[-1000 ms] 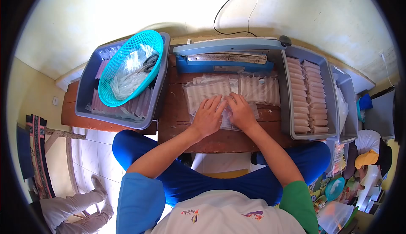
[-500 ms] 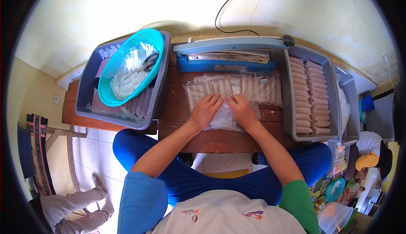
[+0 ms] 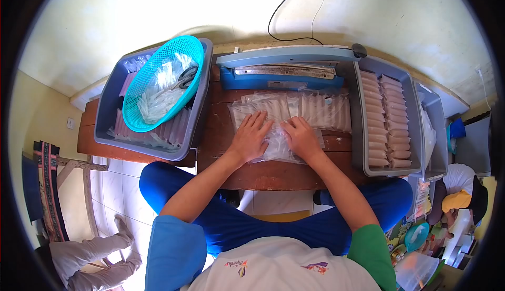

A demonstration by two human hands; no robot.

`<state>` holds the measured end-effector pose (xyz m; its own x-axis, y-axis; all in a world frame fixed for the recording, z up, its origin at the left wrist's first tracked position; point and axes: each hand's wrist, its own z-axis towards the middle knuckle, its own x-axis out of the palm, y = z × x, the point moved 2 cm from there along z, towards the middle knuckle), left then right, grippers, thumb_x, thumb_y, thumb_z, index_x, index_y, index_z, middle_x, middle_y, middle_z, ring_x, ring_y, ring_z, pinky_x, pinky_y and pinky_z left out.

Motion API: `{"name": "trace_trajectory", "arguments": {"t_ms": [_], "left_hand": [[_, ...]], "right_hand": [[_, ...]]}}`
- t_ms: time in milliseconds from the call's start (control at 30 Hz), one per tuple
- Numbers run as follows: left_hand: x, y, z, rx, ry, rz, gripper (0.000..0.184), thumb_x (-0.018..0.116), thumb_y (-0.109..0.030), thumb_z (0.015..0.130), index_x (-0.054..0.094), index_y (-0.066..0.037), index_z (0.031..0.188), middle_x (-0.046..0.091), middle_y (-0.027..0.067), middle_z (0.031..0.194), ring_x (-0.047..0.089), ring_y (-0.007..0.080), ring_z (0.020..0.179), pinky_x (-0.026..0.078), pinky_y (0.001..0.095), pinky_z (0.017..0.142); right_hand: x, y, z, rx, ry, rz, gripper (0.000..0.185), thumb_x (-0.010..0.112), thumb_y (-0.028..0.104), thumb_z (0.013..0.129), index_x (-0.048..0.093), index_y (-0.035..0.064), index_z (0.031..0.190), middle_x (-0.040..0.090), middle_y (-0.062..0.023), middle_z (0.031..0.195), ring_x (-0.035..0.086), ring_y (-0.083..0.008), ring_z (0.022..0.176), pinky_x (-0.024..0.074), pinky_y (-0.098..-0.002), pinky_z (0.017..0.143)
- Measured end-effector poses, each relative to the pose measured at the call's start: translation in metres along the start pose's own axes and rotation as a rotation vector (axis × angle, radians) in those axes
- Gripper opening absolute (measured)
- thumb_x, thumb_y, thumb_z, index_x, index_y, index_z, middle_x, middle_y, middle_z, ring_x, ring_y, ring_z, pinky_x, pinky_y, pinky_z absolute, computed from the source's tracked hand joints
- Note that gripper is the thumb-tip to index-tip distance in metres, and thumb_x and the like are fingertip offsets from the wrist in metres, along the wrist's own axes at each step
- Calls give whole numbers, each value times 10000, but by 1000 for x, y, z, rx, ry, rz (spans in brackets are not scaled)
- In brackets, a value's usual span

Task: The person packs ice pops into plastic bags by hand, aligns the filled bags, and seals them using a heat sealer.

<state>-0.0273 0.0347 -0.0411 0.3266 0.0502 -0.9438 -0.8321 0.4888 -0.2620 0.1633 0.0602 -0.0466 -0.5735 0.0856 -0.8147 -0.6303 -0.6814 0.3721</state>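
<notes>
On the wooden table lies a clear plastic bag [image 3: 276, 146] with a row of filled tubes in its upper part. My left hand [image 3: 250, 137] rests on it, palm down and fingers spread. On the bag's right side my right hand [image 3: 301, 137] has its fingers bent and drawn together at the plastic, seemingly pinching it. Beside it, a second bag of filled tubes [image 3: 326, 111] lies to the right, partly against the first. Just behind both bags stands a blue bar sealer [image 3: 279, 80] with its long arm across the top.
At left, a grey tub [image 3: 184, 151] of filled tubes carries a turquoise basket [image 3: 129, 113] with plastic bags and scissors [image 3: 185, 78]. A grey tub [image 3: 359, 157] at right has two rows of tubes. Another person [image 3: 460, 188] sits far right; someone's legs [image 3: 100, 257] show lower left.
My left hand has moved slightly left and its fingers have spread flat, away from the right hand. The right hand stays nearly in place; the bags have hardly shifted.
</notes>
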Motion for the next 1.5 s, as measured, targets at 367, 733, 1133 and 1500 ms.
{"name": "trace_trajectory", "arguments": {"t_ms": [367,733,1133,1500], "left_hand": [[10,10,5,35,4,-26,574,658,-32,733,523,-62,1291,463,193,1413,449,365,1310,339,436,1130],[21,10,1,42,-151,-5,477,597,18,754,561,-47,1225,543,194,1330,561,360,1197,458,425,1033],[-9,-3,-19,-32,-6,38,585,583,-26,790,471,-82,1362,411,192,1448,397,328,1337,316,442,1111],[-26,-26,-56,-256,129,116,578,758,-146,722,530,-100,1251,492,173,1289,486,325,1192,423,407,959]], "right_hand": [[1,-2,1,16,-26,41,186,682,65,774,688,38,958,581,-115,873,597,-297,854,512,-394,736],[7,-3,-2,2,-47,12,215,662,84,773,692,43,982,590,-109,869,598,-290,834,510,-395,720],[-1,11,-13,74,-77,-29,290,601,34,796,660,23,1080,592,-149,1009,598,-310,936,512,-405,806],[-18,14,-43,67,-119,17,271,609,-21,761,647,36,1024,518,-107,827,584,-286,785,494,-400,692]]}}
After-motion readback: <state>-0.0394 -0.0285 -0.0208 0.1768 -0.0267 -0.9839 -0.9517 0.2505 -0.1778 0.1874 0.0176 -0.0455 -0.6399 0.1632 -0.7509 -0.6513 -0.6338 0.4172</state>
